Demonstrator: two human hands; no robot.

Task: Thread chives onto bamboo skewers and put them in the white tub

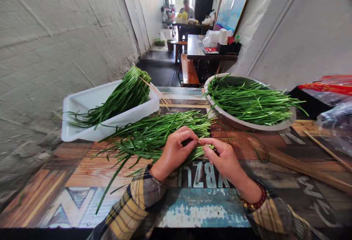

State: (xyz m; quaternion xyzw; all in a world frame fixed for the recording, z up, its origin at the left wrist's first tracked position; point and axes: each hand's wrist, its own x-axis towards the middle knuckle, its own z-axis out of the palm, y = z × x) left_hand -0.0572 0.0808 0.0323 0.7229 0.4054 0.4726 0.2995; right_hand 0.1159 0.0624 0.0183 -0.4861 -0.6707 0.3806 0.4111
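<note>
My left hand (180,146) and my right hand (222,155) meet at the fingertips, thumb and forefinger pinched on each. What lies between them is too small to make out; a thin brownish bit shows there. Just under and behind them, a loose pile of garlic chives (154,132) lies on the table, pale stem ends to the right. At the left, a white plastic tray (132,117) holds a bundle of chives (123,93) with thin bamboo skewers (159,95) sticking out of its stem end. A round basin (247,124) at the right holds more loose chives (250,102).
A fan of bamboo skewers (297,163) lies on the patterned wooden table (104,163) at the right, near clear plastic bags (338,122). Walls stand on both sides. Beyond are a bench (189,71), another table (195,45) and a seated person (187,9).
</note>
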